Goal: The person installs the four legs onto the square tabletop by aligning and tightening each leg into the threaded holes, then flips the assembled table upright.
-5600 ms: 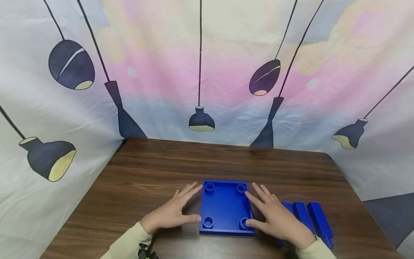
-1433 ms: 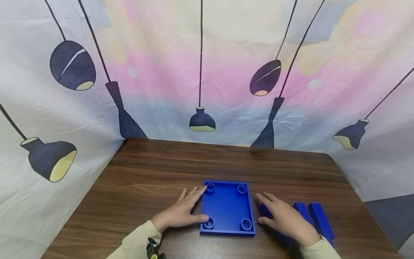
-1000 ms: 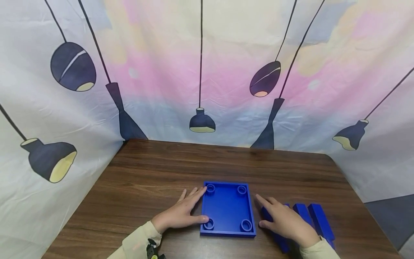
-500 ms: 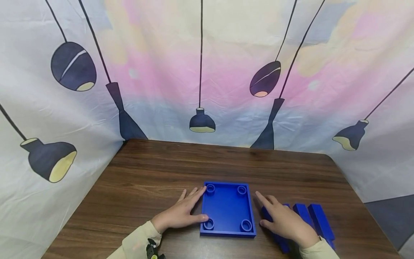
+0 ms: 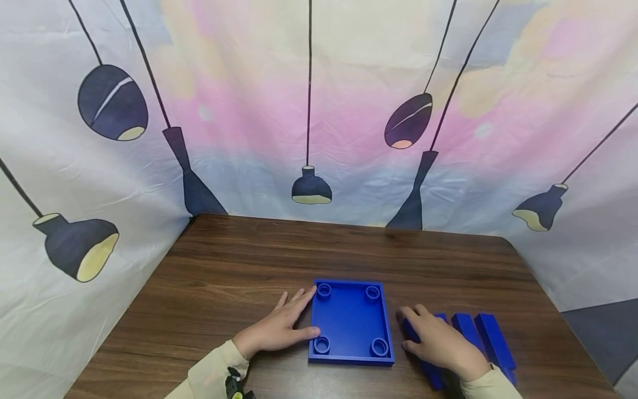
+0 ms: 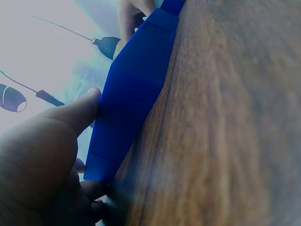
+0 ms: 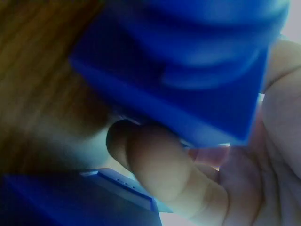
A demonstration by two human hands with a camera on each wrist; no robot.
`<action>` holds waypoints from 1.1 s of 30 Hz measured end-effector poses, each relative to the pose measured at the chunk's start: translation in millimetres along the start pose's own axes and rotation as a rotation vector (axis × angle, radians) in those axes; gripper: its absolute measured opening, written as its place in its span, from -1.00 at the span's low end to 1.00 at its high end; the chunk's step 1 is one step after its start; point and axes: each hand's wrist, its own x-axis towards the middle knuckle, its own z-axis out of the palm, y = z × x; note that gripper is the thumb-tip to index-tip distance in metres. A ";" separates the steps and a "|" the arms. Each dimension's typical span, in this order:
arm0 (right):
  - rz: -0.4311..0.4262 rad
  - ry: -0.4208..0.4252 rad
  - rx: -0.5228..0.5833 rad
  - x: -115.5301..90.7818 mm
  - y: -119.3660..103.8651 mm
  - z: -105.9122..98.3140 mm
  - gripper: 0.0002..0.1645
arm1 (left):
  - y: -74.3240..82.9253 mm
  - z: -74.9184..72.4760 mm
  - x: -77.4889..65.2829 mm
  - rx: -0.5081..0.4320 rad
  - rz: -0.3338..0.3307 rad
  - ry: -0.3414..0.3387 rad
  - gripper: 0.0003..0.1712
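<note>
A shallow blue square tabletop point(image 5: 351, 321) lies on the table, underside up, with a raised rim and a round socket in each corner. My left hand point(image 5: 276, 332) rests with thumb and straight fingertips along its left edge; in the left wrist view the thumb touches the tabletop point(image 6: 131, 80) at its edge. To the right, my right hand point(image 5: 443, 341) grips a blue square table leg point(image 5: 432, 376), mostly hidden under the palm. The right wrist view shows the thumb point(image 7: 160, 165) against the leg's side, close by its round threaded end point(image 7: 207, 56).
Two more blue legs, a nearer one point(image 5: 467, 330) and an outer one point(image 5: 495, 341), lie side by side right of my right hand. The brown wooden table point(image 5: 239, 266) runs back to a cloth backdrop point(image 5: 249, 138) printed with lamps.
My right hand has left the tabletop's right edge for the nearest leg, which now lies more slanted; its fingers have just curled in. My left fingertips have drawn back slightly on the rim.
</note>
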 end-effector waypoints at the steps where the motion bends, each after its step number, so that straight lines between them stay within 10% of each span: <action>1: 0.005 0.000 0.003 0.3 0.0 0.3 -0.25 | -0.2 0.0 0.1 0.000 0.000 -0.002 0.07; 33: -0.106 0.038 -0.001 -1.0 -0.6 -7.0 -0.31 | -0.7 -1.1 -0.1 -0.019 -0.009 -0.019 0.05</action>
